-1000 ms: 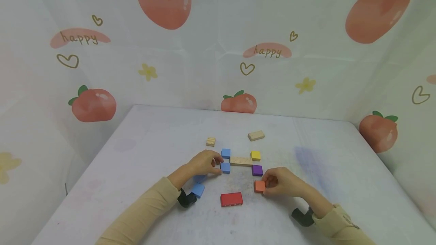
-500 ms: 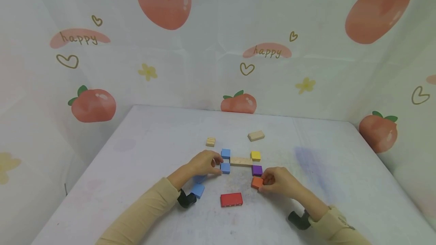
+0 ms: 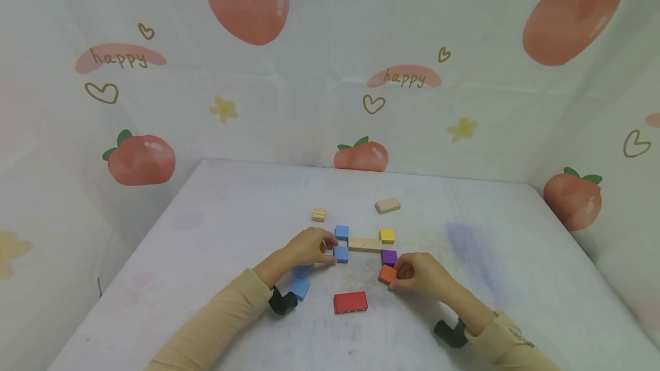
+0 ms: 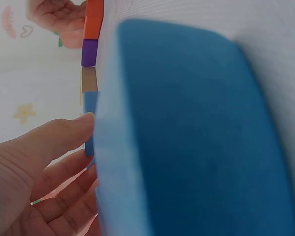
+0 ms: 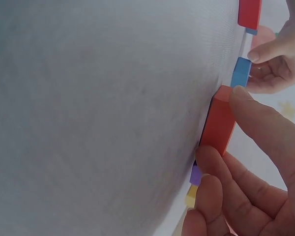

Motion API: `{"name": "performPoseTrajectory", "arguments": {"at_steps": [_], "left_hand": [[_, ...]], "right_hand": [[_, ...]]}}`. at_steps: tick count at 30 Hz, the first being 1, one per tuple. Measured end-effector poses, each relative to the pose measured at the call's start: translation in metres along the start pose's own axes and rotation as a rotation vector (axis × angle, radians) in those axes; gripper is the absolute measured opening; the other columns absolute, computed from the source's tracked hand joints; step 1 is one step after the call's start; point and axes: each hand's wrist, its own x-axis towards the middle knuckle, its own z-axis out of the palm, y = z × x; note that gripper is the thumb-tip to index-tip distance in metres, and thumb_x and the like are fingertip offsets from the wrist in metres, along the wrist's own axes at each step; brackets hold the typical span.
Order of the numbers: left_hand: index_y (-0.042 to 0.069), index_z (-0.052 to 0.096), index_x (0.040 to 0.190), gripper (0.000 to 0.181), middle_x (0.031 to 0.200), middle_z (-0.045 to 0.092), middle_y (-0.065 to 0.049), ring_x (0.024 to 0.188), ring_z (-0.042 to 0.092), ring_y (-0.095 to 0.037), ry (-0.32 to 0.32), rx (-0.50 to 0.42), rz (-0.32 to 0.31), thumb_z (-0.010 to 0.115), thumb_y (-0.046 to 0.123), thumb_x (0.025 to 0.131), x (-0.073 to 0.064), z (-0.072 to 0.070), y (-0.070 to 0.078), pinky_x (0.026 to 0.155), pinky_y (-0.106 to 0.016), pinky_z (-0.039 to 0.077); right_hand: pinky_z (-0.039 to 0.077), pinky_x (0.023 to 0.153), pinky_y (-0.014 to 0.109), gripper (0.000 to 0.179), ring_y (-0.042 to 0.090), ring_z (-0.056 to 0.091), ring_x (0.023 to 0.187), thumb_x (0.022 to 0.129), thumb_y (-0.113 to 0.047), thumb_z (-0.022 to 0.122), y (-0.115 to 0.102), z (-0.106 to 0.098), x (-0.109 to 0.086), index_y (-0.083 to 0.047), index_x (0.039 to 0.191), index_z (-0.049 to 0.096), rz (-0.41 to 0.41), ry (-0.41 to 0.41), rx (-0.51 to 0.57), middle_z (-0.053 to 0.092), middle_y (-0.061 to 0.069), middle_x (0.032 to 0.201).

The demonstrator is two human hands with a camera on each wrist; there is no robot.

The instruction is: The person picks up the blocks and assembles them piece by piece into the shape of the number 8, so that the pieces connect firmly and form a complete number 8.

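Work appeared, on inspection, to be partly complete. On the pale counter (image 3: 247, 199), a speckled natural-wood plank (image 3: 365, 244) lay crosswise with small blocks placed about its ends: a far light-blue block (image 3: 342, 232) and a near light-blue block (image 3: 341, 254) at the left, a yellow square-topped block (image 3: 387, 236) and a purple square-topped block (image 3: 389, 257) at the right. These five pieces were judged to be set. The orange-red rectangular block (image 3: 388, 275), apparently painted wood, was judged the piece in hand; it sat on the near side of the purple one, turned at an angle to it, and whether the two touched could not be determined. The right hand (image 3: 428, 273) pinched it between thumb and fingers. The left hand (image 3: 311, 245) held the near light-blue block, thumb to one side and fingers to the other. Apart from the arrangement, and presumably unused, lay a red rectangular block (image 3: 350, 302), two loose blue blocks (image 3: 299, 288) beside the left wrist, a striped wooden block (image 3: 319, 214) and a plain pale-wood block (image 3: 388, 205). As to condition, the orange-red piece showed flat faces, straight edges and even colour in the right wrist view; no chips were visible, though the fingers covered part of it.
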Motion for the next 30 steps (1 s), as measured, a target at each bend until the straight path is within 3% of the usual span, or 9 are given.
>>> {"name": "performPoseTrajectory", "arguments": {"at_steps": [12,19,25,30], "left_hand": [[0.008,0.066,0.106,0.031,0.093,0.065,-0.002,0.08,0.052,-0.012,-0.003,-0.006,-0.025,0.075,0.018,0.077,0.0,0.0,0.002,0.07,-0.024,0.046],[0.006,0.065,0.11,0.035,0.098,0.065,-0.004,0.084,0.056,-0.014,0.003,-0.025,0.0,0.074,0.02,0.079,-0.003,-0.004,-0.001,0.073,-0.026,0.048],[0.007,0.065,0.11,0.033,0.101,0.065,-0.005,0.091,0.058,-0.017,0.041,-0.036,-0.038,0.072,0.021,0.081,-0.016,-0.017,-0.01,0.079,-0.03,0.05],[0.007,0.066,0.106,0.031,0.095,0.064,-0.002,0.083,0.056,-0.013,0.059,-0.013,-0.096,0.072,0.024,0.08,-0.035,-0.022,-0.019,0.071,-0.025,0.047]], "right_hand": [[0.044,0.06,0.02,0.028,0.006,0.054,0.067,0.071,-0.023,0.08,-0.001,-0.001,0.0,-0.005,0.088,0.065,-0.004,0.008,0.002,0.064,-0.002,0.074],[0.044,0.06,0.02,0.029,0.006,0.054,0.067,0.071,-0.024,0.079,0.0,-0.001,0.0,-0.005,0.088,0.065,0.004,0.004,0.003,0.064,-0.002,0.075],[0.045,0.061,0.02,0.03,0.007,0.055,0.068,0.071,-0.024,0.079,0.001,-0.002,-0.001,-0.005,0.089,0.065,0.006,-0.001,0.025,0.065,-0.002,0.076],[0.045,0.061,0.02,0.03,0.007,0.055,0.069,0.071,-0.024,0.079,0.001,-0.002,-0.002,-0.004,0.09,0.065,0.0,-0.003,0.043,0.065,-0.002,0.076]]}}
